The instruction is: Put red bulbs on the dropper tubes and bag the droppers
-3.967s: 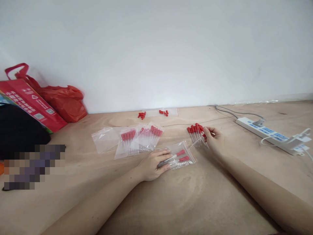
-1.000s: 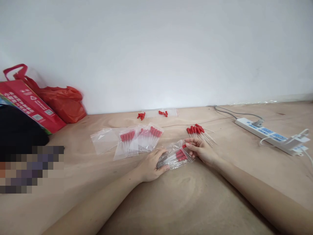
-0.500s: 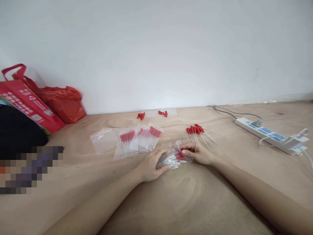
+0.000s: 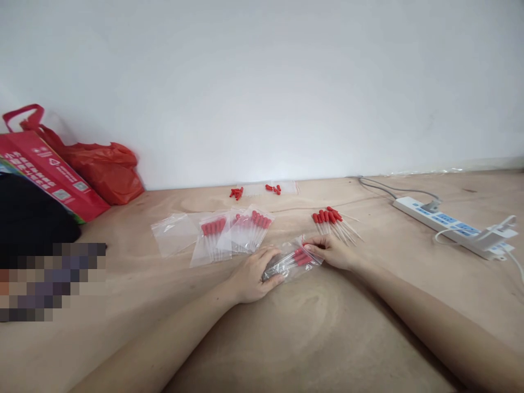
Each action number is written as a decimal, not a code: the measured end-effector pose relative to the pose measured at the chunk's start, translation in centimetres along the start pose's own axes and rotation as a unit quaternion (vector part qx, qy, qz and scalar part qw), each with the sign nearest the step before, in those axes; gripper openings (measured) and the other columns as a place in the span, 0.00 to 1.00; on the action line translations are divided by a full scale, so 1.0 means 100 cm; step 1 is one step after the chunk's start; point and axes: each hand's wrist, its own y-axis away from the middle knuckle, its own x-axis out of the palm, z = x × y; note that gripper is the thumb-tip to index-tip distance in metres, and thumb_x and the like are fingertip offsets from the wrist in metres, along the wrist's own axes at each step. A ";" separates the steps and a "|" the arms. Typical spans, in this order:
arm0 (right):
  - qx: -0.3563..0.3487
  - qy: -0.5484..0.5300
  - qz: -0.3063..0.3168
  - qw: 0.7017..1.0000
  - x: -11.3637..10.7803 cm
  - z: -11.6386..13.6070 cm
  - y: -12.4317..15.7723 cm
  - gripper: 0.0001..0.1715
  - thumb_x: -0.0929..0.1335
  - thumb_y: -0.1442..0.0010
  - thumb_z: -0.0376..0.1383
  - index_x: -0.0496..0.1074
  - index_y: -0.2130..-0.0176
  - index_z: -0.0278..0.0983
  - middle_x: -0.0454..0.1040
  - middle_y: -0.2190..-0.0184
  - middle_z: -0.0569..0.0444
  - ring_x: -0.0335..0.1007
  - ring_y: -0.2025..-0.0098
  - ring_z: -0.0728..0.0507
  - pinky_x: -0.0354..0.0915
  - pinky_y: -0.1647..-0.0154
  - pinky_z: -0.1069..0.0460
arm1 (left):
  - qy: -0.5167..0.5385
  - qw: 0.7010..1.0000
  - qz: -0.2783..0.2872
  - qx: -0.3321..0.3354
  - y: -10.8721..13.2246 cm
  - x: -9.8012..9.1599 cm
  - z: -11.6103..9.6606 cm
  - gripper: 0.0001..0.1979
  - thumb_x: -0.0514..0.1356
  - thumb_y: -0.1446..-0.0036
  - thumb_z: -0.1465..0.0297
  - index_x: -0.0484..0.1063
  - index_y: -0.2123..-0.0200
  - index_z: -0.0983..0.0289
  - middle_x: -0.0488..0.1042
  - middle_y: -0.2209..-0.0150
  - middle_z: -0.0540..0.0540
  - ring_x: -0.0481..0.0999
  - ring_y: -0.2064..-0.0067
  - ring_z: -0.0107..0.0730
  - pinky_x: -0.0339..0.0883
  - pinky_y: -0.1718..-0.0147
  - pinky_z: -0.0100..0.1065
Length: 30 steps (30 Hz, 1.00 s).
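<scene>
A clear zip bag (image 4: 289,267) lies at the middle of the table, with several red-tipped sticks (image 4: 302,256) inside it. My left hand (image 4: 256,274) grips the bag's left end, thumb below and fingers above. At the bag's right edge, my right hand (image 4: 329,251) pinches the plastic between thumb and fingers. Just beyond my right hand is a loose pile of red-tipped sticks (image 4: 329,216). Filled zip bags (image 4: 213,240) overlap behind my left hand, beside a flat bag (image 4: 174,233) with no sticks visible in it.
Small red caps (image 4: 236,193) lie near the wall, with more on a flat clear bag (image 4: 286,187). A white power strip (image 4: 450,225) with plugs and cords is at the right. Red bags (image 4: 102,169) and a black item (image 4: 33,224) stand at the left.
The bag's right end has been flattened, so the red tips inside show more clearly. My right hand has shifted slightly; my left hand stays in place.
</scene>
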 end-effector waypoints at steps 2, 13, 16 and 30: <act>0.025 0.029 -0.055 0.998 0.003 -0.005 -0.002 0.24 0.64 0.50 0.51 0.72 0.74 0.32 0.72 0.78 0.54 0.66 0.76 0.48 0.60 0.74 0.54 | 0.001 1.000 0.000 -0.001 0.000 0.000 0.000 0.22 0.56 0.47 0.65 0.58 0.49 0.62 0.62 0.48 0.59 0.61 0.46 0.40 0.57 0.48 0.42; 0.027 -0.031 -0.024 0.999 0.003 -0.001 -0.001 0.26 0.63 0.48 0.52 0.74 0.65 0.33 0.76 0.68 0.51 0.71 0.67 0.45 0.64 0.65 0.51 | -0.004 1.000 0.017 -0.010 0.001 0.000 0.001 0.23 0.55 0.47 0.65 0.57 0.48 0.62 0.61 0.46 0.58 0.57 0.42 0.39 0.54 0.45 0.42; 0.024 -0.038 -0.020 0.999 0.001 0.001 -0.001 0.26 0.66 0.51 0.52 0.73 0.65 0.33 0.76 0.68 0.51 0.70 0.67 0.45 0.64 0.64 0.51 | -0.008 1.000 0.016 -0.011 0.001 0.000 0.001 0.23 0.55 0.47 0.65 0.57 0.47 0.62 0.61 0.45 0.58 0.57 0.42 0.39 0.54 0.46 0.42; 0.075 -0.073 -0.070 0.992 0.001 0.003 0.001 0.17 0.72 0.60 0.42 0.73 0.69 0.34 0.68 0.82 0.60 0.59 0.81 0.53 0.58 0.77 0.56 | -0.002 1.000 0.020 -0.017 0.001 0.000 0.000 0.23 0.55 0.46 0.65 0.58 0.48 0.63 0.60 0.45 0.60 0.56 0.42 0.41 0.53 0.46 0.44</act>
